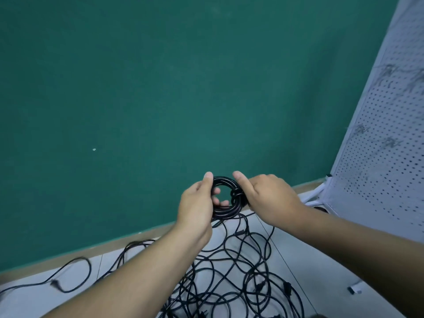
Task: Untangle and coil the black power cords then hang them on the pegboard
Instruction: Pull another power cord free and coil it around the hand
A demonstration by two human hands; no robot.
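Both hands up in front of the green wall (160, 88), sharing one small black cord coil (226, 198). Left hand (197, 207) curls its fingers through the ring, thumb over the top. Right hand (268, 196) clamps the coil's right side. Below the coil, tangled black power cords (241, 271) sprawl on the floor; right of it, the white pegboard (385, 145).

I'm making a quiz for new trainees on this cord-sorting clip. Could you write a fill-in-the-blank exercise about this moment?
1. The left hand and right hand together hold a black power cord wound into a ____.
2. The wall behind it is ____ in colour.
3. The pegboard stands on the person's ____ side.
4. The tangled cords lie ____ the hands.

Missing words: coil; green; right; below.
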